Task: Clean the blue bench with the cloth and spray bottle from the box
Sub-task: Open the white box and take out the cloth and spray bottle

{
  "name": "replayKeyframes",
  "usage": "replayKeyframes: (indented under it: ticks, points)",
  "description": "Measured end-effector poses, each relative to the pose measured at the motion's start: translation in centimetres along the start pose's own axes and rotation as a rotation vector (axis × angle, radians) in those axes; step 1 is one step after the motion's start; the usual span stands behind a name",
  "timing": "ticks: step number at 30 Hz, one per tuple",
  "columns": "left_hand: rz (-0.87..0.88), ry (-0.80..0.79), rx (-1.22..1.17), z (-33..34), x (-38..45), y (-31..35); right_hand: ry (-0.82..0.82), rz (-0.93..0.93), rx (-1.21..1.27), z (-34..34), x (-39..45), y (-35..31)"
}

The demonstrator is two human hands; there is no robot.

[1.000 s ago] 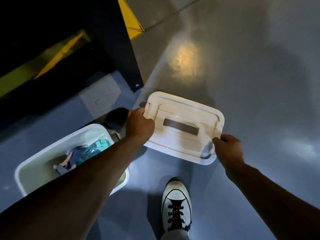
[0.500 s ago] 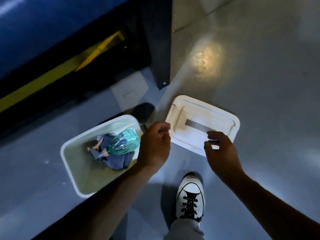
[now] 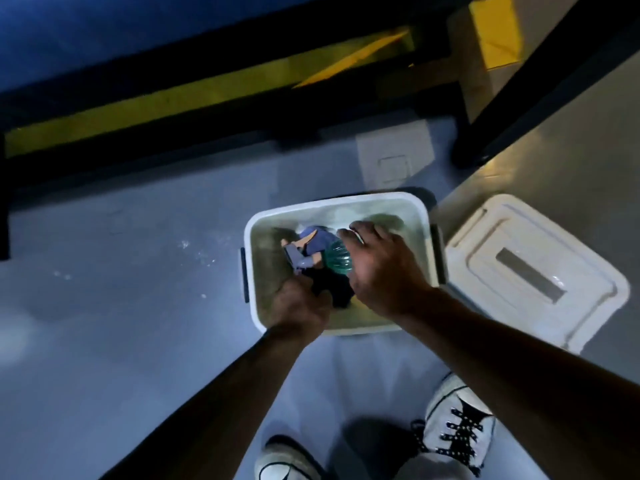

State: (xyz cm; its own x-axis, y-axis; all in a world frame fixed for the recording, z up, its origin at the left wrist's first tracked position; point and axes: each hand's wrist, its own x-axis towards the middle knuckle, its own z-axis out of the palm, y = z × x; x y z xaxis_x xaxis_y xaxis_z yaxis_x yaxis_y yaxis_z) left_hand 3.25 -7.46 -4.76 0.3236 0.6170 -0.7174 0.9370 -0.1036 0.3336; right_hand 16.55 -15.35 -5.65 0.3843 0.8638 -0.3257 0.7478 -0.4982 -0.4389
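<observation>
Both hands are down inside the open white box (image 3: 420, 216), which sits on the floor at centre frame with its lid (image 3: 540, 271) lying flat just to the right. The spray bottle (image 3: 337, 263) lies on its side in the box on top of the dark cloth (image 3: 330, 287). Its teal ribbed body is toward the right and its pale trigger head (image 3: 299, 259) toward the left, so its long axis runs roughly left to right across the frame, nozzle end pointing left.

The right hand (image 3: 381, 268) is over the bottle's body, fingers spread and curving down onto it; whether they have closed on it I cannot tell. The left hand (image 3: 299, 306) is at the near edge of the cloth, just below the trigger head, its fingers tucked under and hidden, so its grip cannot be read either. The right hand looks nearer the bottle, the left nearer the cloth. The blue bench (image 3: 104, 32) fills the upper left of the frame, well apart from the box.
</observation>
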Motion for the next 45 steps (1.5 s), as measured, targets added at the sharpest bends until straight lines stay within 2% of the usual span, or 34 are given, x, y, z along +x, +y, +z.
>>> replayKeyframes:
  ticks: [2, 4, 7, 12, 15, 18, 25, 28, 30, 34, 39, 43, 45]
  points:
    - [0.078, -0.128, 0.02, 1.1, 1.7, -0.3, -0.069, 0.009, -0.121, 1.8, 1.7, -0.3]
    - [0.172, -0.166, 0.037, 2.5, 3.2, -0.8, -0.142, 0.038, -0.237, 3.0, 2.7, -0.2]
    - [-0.028, -0.121, 0.227, 4.1, 4.2, -1.3, -0.219, 0.068, -0.266, 3.6, 3.8, 0.3]
    - [-0.042, -0.029, 0.218, 5.2, 6.0, -1.3, -0.094, 0.099, -0.116, 4.9, 2.5, 1.3]
    - [-0.123, -0.012, 0.062, 4.6, 6.5, -1.1, -0.068, 0.134, -0.009, 4.9, 1.3, 1.6]
    - [-0.102, 0.054, -0.052, 4.3, 6.3, -1.4, -0.074, 0.175, 0.098, 4.0, 0.3, 1.3]
    - [0.078, 0.095, 0.01, 1.2, 2.5, 0.7, 0.127, 0.251, 0.356, 2.8, -2.8, 1.1]
    - [0.21, 0.114, -0.199, -0.3, -0.4, 1.1, 0.21, 0.266, 0.414, 1.0, -5.0, 0.6]
    - [0.235, 0.163, -0.29, -1.3, -2.3, 0.9, 0.263, 0.265, 0.414, -0.5, -6.6, 0.1]
    - [0.295, 0.082, -0.558, -2.4, -7.2, 0.1, 0.373, 0.251, 0.477, -3.8, -10.7, -0.9]
    - [0.352, 0.083, -0.494, -2.2, -13.7, -2.0, 0.452, 0.234, 0.4, -5.9, -16.8, -1.0]
    - [0.393, 0.005, -0.422, 0.5, -16.5, -4.8, 0.374, 0.269, 0.487, -5.0, -21.2, 0.6]
    - [0.335, -0.039, -0.385, 3.2, -16.4, -6.7, 0.312, 0.28, 0.512, -2.8, -22.7, 2.1]
